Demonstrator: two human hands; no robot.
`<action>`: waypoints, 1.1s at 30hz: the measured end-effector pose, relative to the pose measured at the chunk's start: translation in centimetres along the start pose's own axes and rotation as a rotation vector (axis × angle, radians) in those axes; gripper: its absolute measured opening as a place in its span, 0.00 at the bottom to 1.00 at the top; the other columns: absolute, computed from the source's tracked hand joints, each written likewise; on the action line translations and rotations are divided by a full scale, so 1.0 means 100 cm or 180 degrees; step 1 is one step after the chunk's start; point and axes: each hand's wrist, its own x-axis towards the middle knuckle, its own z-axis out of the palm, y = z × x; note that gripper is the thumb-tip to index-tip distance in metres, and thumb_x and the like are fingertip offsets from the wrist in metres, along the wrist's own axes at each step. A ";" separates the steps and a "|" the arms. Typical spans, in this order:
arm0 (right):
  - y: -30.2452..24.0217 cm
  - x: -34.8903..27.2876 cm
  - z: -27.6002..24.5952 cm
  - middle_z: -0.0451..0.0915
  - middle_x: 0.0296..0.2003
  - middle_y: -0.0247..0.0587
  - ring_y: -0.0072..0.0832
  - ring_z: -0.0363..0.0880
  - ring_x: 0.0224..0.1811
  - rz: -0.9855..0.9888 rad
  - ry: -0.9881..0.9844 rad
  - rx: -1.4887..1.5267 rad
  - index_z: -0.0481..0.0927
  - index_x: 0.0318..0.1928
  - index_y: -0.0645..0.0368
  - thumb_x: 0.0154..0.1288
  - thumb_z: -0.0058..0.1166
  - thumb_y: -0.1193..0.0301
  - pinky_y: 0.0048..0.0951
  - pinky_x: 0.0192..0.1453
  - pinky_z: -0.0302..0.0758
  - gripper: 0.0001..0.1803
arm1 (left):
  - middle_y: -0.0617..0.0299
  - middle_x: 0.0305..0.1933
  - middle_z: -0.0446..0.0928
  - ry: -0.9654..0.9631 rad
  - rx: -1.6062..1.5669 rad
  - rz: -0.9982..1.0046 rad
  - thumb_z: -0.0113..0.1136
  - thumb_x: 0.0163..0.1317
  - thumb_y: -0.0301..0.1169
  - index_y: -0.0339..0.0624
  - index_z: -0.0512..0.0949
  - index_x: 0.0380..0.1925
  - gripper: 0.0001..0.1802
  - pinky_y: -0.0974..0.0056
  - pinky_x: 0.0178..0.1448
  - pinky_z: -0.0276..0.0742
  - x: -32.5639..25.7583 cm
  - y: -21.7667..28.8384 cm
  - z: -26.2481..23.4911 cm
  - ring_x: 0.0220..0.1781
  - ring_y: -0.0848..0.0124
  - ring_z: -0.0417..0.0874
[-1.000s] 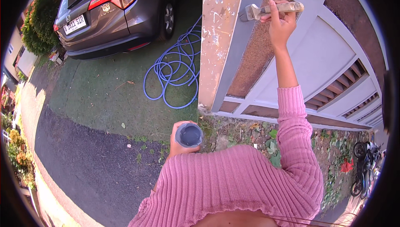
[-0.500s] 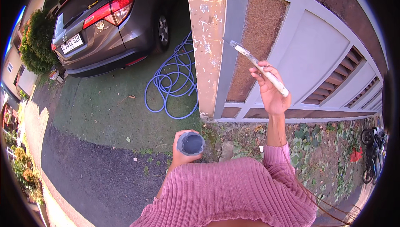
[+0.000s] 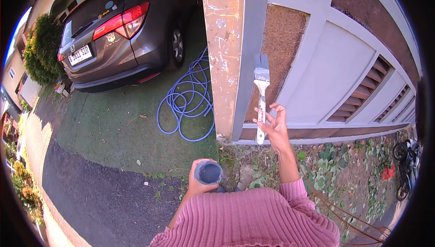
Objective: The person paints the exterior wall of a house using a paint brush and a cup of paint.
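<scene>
My right hand grips a paintbrush by its pale handle, bristles up and wet with grey paint. The brush stands in front of the wall, where a grey-painted pillar face meets a rough brown panel. Lower down, my left hand is wrapped around a small round cup of grey paint, held close to my chest. Both arms wear pink ribbed sleeves.
A peeling cream pillar stands left of the grey paint. A blue hose lies coiled on the grass behind a parked grey car. Weeds and leaves cover the ground by the wall; a motorbike stands far right.
My right hand came down from high on the wall and turned the brush from lying flat to upright, bristles up. The cup stayed in my left hand.
</scene>
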 end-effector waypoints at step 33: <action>-0.154 0.196 0.076 0.80 0.37 0.54 0.52 0.78 0.40 -0.1452 0.1484 -0.4292 0.64 0.60 0.42 0.69 0.38 0.64 0.49 0.42 0.73 0.19 | 0.52 0.50 0.73 -0.0266 -0.0376 -0.0043 0.76 0.30 0.24 0.39 0.63 0.49 0.42 0.61 0.58 0.69 -0.010 -0.009 0.023 0.53 0.66 0.75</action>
